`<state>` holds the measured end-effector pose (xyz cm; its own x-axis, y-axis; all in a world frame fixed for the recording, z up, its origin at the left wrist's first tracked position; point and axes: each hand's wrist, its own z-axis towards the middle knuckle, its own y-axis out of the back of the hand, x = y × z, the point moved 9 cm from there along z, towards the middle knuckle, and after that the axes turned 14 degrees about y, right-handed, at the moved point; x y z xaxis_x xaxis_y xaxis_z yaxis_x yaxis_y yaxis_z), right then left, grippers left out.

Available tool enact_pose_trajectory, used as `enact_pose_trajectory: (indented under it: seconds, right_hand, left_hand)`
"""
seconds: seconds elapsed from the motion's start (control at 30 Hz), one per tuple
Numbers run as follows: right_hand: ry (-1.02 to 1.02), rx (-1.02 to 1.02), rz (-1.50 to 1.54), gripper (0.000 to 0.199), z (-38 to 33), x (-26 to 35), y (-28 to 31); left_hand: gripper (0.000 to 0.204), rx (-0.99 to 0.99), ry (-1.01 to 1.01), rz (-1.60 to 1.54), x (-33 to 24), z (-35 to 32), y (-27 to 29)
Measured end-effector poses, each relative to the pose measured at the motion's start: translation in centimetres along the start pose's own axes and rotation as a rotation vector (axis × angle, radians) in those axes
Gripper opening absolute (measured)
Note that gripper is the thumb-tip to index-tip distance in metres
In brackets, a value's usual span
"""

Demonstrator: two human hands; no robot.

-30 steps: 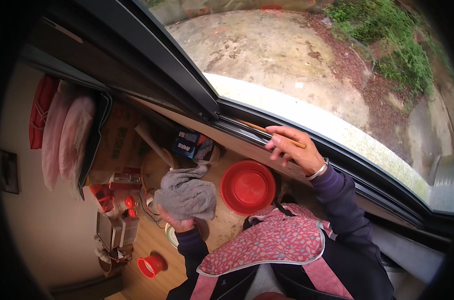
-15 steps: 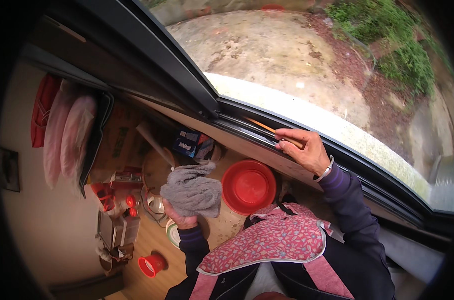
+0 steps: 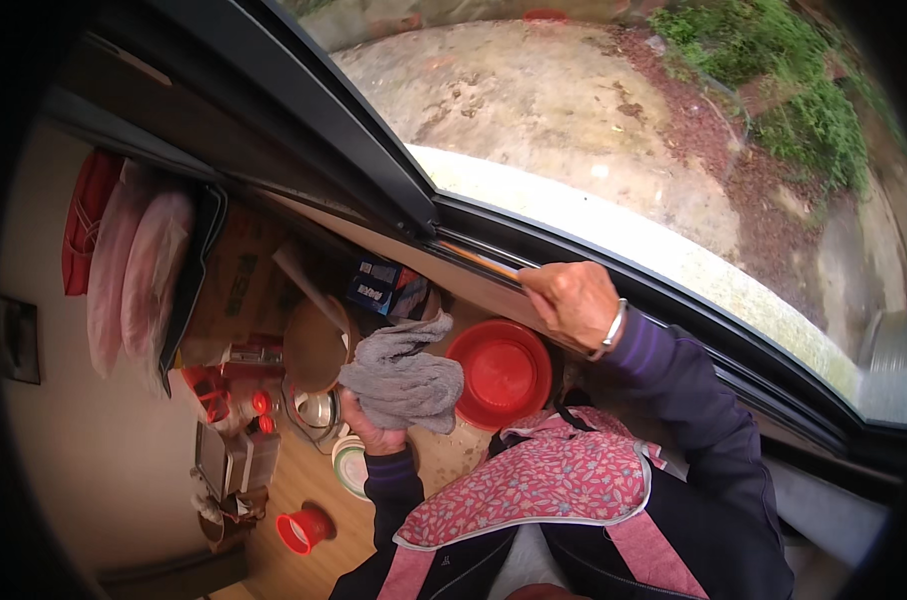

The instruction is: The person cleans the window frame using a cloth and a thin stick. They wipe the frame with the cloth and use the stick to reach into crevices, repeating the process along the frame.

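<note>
My right hand [image 3: 577,300] is closed around the end of a thin, light wooden stick [image 3: 479,259]. Its far part lies along the dark metal track of the sliding window frame [image 3: 614,290], close to the corner where the sash meets the track. The stick's tip is too small to make out. My left hand [image 3: 376,428] holds a bunched grey towel [image 3: 404,375] below the sill. Just right of the towel is a round red basin [image 3: 502,374], partly covered by it at the left edge.
Below the sill at left are a round wooden board [image 3: 316,345], a dark blue box [image 3: 376,287] and a green-rimmed white lid [image 3: 352,466]. A small red container [image 3: 305,528] is on the wooden surface. Outside lie a pale ledge [image 3: 594,222], concrete ground and green shrubs [image 3: 809,110].
My right hand has turned over, knuckles up, and shifted left and nearer with the stick along the track. The left hand and towel have moved slightly right.
</note>
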<state>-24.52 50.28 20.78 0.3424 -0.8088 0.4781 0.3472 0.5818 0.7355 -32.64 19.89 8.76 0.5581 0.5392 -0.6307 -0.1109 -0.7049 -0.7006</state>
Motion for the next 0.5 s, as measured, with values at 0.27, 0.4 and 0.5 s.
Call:
enact_pose_trajectory:
  seconds: [0.27,0.4,0.5]
  right_hand:
    - [0.031,-0.047,-0.219,0.013,0.1,-0.4,2.1]
    - [0.066,-0.025,-0.23,0.02,1.7,-1.8,-1.6]
    - [0.095,-0.132,-0.234,0.022,4.0,-2.3,-5.0]
  left_hand:
    - [0.063,-0.025,-0.039,0.022,0.2,-0.5,0.9]
    - [0.054,-0.015,-0.014,-0.07,0.4,-0.7,0.5]
    - [0.06,-0.063,-0.019,-0.016,0.6,-0.7,1.2]
